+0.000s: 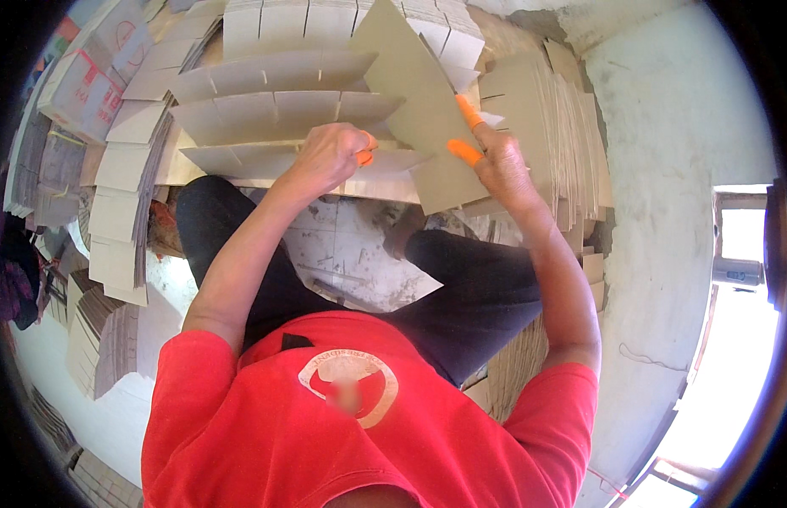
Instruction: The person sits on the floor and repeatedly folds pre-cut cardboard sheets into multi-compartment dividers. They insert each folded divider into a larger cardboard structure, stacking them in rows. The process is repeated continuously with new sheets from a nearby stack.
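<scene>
My right hand [502, 165] grips the right edge of a grey-brown cardboard sheet [414, 110], with orange covers on its thumb and a finger. The sheet stands tilted across the right ends of several slotted cardboard strips [313, 110], which stand on edge in rows. My left hand [330, 157] is closed, its orange-covered fingertips pressed together just over the nearest slotted strip [241, 158]. Whether it pinches that strip's top edge is hidden by the hand itself.
Upright cardboard sheets [529, 127] are packed at the right, beside the pale wall [656, 144]. Slotted cardboard stacks [283, 25] line the back. More stacks [127, 186] run down the left, near a white carton [93, 76]. My knees flank the low wooden work board [385, 188].
</scene>
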Demonstrator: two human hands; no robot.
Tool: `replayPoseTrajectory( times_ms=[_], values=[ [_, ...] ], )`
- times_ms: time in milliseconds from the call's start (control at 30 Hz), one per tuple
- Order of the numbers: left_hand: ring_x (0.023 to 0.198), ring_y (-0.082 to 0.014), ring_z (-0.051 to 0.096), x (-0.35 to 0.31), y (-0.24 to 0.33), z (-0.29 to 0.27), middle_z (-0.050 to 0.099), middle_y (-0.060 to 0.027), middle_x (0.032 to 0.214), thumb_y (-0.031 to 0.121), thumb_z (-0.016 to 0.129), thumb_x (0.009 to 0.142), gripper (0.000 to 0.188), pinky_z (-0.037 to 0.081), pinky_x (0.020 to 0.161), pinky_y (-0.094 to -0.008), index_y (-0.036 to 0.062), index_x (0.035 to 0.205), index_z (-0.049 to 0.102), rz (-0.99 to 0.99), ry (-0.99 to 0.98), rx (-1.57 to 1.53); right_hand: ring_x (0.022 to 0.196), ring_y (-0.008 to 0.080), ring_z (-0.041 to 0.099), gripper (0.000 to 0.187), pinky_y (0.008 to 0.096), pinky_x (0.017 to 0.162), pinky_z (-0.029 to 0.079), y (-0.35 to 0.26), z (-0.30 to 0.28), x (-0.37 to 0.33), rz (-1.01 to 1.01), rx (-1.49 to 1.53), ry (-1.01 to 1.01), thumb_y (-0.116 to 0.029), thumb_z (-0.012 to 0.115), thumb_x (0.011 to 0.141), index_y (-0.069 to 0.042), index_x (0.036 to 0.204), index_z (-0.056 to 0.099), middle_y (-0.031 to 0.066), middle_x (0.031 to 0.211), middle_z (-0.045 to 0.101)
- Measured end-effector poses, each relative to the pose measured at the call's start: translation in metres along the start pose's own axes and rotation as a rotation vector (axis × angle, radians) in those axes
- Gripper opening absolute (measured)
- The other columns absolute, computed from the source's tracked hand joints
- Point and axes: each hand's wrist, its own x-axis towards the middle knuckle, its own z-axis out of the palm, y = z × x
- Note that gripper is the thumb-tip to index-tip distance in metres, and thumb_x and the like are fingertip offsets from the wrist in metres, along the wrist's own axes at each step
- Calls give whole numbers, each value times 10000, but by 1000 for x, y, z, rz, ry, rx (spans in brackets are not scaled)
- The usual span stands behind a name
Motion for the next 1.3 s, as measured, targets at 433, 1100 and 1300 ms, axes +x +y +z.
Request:
replayPoseTrajectory(
  times_ms=[433,1100,1300],
  values=[
    [705,-318,625,7,-7,4,624,-152,740,114,691,742,153,483,626,-408,86,891,710,-10,-21,42,782,455,591,878,481,679,455,-6,7,-1,26,-219,-202,18,652,769,-73,1481,146,295,832,600],
    [788,-341,596,129,-109,-12,624,-222,876,-105,563,735,290,480,690,-393,-14,997,648,81,68,64,587,368,561,818,296,555,457,-9,30,-34,157,-150,-83,15,646,804,-128,1485,215,227,678,570],
    [743,-308,627,133,-101,-19,649,-221,890,-89,600,726,248,497,697,-382,-29,959,658,-9,-20,92,739,428,594,784,400,701,489,-1,32,-18,97,-226,-265,-35,659,810,-137,1474,254,256,810,616]
  ],
)
